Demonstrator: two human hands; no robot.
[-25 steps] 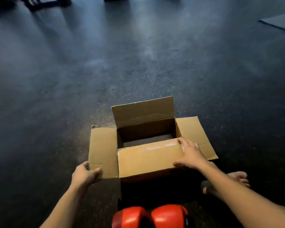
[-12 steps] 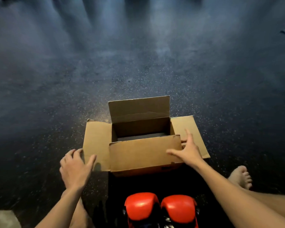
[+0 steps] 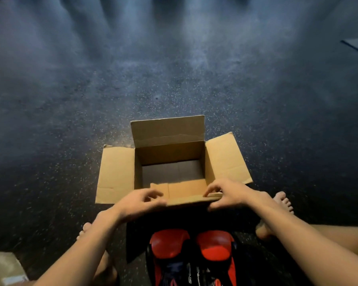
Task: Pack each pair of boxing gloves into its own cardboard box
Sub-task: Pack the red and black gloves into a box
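Box prep: folding the last flap open.
Left hand [image 3: 136,203] and right hand [image 3: 229,193] grip the near flap [image 3: 184,191] of the open brown cardboard box [image 3: 116,174], 6 o'clock side; next, load the red padded boxing gloves [image 3: 167,244].

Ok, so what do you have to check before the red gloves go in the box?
1. Cardboard box empty inside: ok, its bare bottom shows.
2. Far flap out of the way: ok, it stands up.
3. Side flaps spread out: ok.
4. Near flap folded clear: not ok, left hand and right hand hold it at the rim.
5. Red boxing gloves together and close: ok, side by side near the box.
6. Gloves fit inside: cannot tell.
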